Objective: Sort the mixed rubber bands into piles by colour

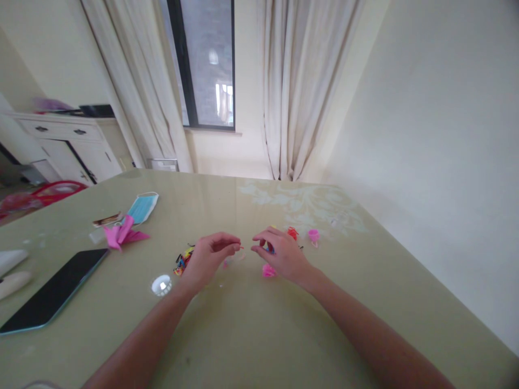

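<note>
My left hand [210, 258] is closed in a pinch on a small, thin red elastic band [242, 247], whose end sticks out past the fingertips. Across a narrow gap, my right hand [284, 255] is open, thumb and forefinger apart with nothing visible between them. Beside my left hand lies a pile of multicoloured elastic bands [182, 261], partly hidden by it. Around my right hand are a pink cluster of bands [268, 270], a red cluster [292, 233] and another pink one [313, 236]. Blue and yellow bits show partly behind its fingers.
Left of my forearm sits a small clear round dish [161, 285]. Farther left are a dark tablet [57, 289], a folded pink paper piece [125, 233] and a blue face mask [143, 207]. A wall borders the glossy table [251, 335] on the right.
</note>
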{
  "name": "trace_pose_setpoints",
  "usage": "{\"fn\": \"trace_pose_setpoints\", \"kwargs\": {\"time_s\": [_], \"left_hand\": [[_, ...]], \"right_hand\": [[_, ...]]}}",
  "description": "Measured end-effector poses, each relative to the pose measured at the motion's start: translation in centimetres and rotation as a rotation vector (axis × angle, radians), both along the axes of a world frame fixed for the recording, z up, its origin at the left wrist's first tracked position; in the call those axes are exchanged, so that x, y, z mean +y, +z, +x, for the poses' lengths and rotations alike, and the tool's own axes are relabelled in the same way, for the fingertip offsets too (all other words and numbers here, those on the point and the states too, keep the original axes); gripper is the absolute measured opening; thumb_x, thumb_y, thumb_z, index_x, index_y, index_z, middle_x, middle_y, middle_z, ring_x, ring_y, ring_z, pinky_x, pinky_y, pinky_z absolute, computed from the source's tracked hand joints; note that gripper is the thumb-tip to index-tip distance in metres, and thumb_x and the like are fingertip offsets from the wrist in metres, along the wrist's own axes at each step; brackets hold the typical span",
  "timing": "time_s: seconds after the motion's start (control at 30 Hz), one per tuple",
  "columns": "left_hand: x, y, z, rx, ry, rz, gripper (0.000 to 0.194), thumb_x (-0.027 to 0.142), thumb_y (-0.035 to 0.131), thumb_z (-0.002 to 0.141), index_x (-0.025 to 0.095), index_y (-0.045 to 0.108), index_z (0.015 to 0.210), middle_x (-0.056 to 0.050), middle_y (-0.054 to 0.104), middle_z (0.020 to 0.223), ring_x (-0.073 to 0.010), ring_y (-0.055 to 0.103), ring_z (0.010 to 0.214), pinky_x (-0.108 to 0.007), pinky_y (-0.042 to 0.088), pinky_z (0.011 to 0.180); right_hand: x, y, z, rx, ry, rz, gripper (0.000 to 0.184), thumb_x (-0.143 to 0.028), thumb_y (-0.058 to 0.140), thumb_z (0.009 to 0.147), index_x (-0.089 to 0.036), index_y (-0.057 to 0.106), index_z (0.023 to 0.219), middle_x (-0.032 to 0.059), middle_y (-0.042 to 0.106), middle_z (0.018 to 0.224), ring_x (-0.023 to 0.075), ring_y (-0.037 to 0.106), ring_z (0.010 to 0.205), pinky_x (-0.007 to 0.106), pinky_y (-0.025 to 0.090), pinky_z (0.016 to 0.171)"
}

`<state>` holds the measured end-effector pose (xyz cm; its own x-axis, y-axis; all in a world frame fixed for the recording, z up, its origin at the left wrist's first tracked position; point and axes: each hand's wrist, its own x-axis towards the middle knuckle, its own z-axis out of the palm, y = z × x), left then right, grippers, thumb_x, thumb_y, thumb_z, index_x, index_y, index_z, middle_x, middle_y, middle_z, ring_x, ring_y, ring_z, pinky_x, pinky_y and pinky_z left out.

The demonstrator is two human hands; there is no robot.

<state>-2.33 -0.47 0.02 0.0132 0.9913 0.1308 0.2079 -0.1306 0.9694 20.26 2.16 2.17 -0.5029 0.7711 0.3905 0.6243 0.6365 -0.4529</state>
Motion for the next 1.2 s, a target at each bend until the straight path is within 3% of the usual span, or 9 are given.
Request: {"fn": "trace_pose_setpoints", "kwargs": {"time_s": [0.13, 0.33, 0.43, 0.53, 0.67, 0.87, 1.2], "left_hand": [[-0.7, 0.6, 0.8, -0.192, -0.091, -0.111, 0.036, 0.048, 0.083, 0.074, 0.017, 0.076, 0.092, -0.007, 0.081, 0.086, -0.0187, 0.073, 0.078, -0.029, 0.057, 0.073], [-0.9, 0.8, 0.9, -0.145, -0.135, -0.108, 0.038, 0.051, 0.079, 0.078, 0.017, 0.074, 0.094, -0.007, 0.080, 0.087, -0.0193, 0.072, 0.079, -0.030, 0.055, 0.071], [-0.7, 0.2, 0.8, 0.081, -0.115, -0.012, 0.028, 0.045, 0.071, 0.087, 0.019, 0.075, 0.098, -0.007, 0.079, 0.092, -0.0207, 0.071, 0.083, -0.033, 0.055, 0.076], [-0.6, -1.0, 0.7, 0.529, -0.063, 0.154, 0.020, 0.034, 0.065, 0.093, 0.021, 0.077, 0.103, -0.009, 0.077, 0.106, -0.0260, 0.068, 0.102, -0.040, 0.051, 0.092], [-0.7, -2.1, 0.9, 0.881, -0.132, 0.225, 0.025, 0.028, 0.062, 0.097, 0.023, 0.075, 0.117, -0.009, 0.073, 0.120, -0.0288, 0.062, 0.115, -0.044, 0.044, 0.101], [-0.8, -1.5, 1.1, 0.959, -0.207, 0.205, 0.022, 0.024, 0.055, 0.100, 0.022, 0.077, 0.101, -0.008, 0.075, 0.107, -0.0263, 0.063, 0.106, -0.041, 0.044, 0.097], [-0.7, -1.4, 1.0, 0.931, -0.205, 0.202, 0.021, 0.020, 0.054, 0.097, 0.021, 0.075, 0.099, -0.008, 0.074, 0.104, -0.0253, 0.064, 0.103, -0.039, 0.045, 0.092]], "right_hand": [[-1.1, 0.4, -0.4, 0.069, 0.039, -0.008, 0.019, -0.038, 0.071, 0.096, -0.020, 0.075, 0.101, 0.0035, 0.073, 0.091, 0.0154, 0.065, 0.078, 0.027, 0.046, 0.073], [-1.8, 2.0, -0.1, 0.125, 0.070, 0.004, 0.018, -0.032, 0.063, 0.100, -0.021, 0.076, 0.094, 0.0036, 0.072, 0.085, 0.0156, 0.063, 0.077, 0.028, 0.046, 0.073], [-1.7, 3.6, 0.6, 0.210, 0.054, -0.047, 0.016, -0.029, 0.066, 0.097, -0.020, 0.076, 0.090, 0.0018, 0.071, 0.078, 0.0138, 0.059, 0.069, 0.026, 0.043, 0.066], [-1.8, 5.4, 1.7, 0.289, 0.045, -0.113, 0.017, -0.031, 0.067, 0.097, -0.019, 0.077, 0.088, 0.0005, 0.071, 0.075, 0.0125, 0.056, 0.065, 0.025, 0.041, 0.060], [-2.3, 7.5, 2.8, 0.336, 0.047, -0.134, 0.018, -0.033, 0.068, 0.096, -0.020, 0.077, 0.088, 0.0000, 0.072, 0.076, 0.0117, 0.053, 0.062, 0.025, 0.040, 0.058], [-3.3, 8.8, 3.3, 0.336, 0.062, -0.091, 0.021, -0.036, 0.067, 0.097, -0.021, 0.078, 0.088, 0.0009, 0.071, 0.075, 0.0127, 0.055, 0.063, 0.027, 0.041, 0.058], [-4.2, 9.9, 3.7, 0.318, 0.054, -0.041, 0.021, -0.039, 0.066, 0.097, -0.023, 0.078, 0.088, 0.0022, 0.073, 0.077, 0.0149, 0.058, 0.065, 0.029, 0.044, 0.058]]}}
